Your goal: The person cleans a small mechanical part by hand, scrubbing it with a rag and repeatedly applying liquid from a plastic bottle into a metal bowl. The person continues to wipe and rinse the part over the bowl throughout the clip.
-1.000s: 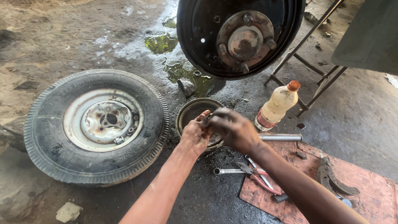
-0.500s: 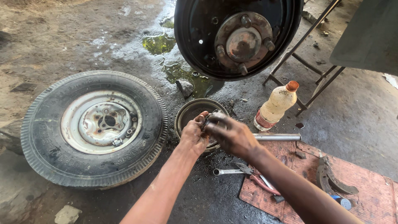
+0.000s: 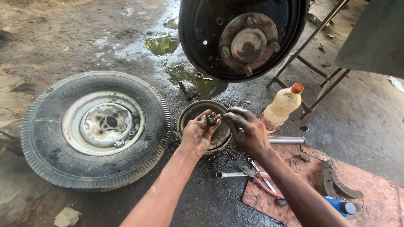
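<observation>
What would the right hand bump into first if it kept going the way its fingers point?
Probably the small dark metal part pinched in the left hand; the right hand points left at it, nearly touching.

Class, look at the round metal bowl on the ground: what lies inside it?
Inside the metal bowl only a dark, greasy inner wall shows. The left hand and right hand, pinching a small dark part above it, cover most of its floor, so any contents stay hidden.

A wheel (image 3: 96,128) lies flat on the wet ground; a plastic bottle (image 3: 281,108) stands near a metal pipe (image 3: 287,140); spanner (image 3: 229,174), pliers (image 3: 259,180) and brake shoes (image 3: 336,185) rest by a red mat (image 3: 378,201)
</observation>
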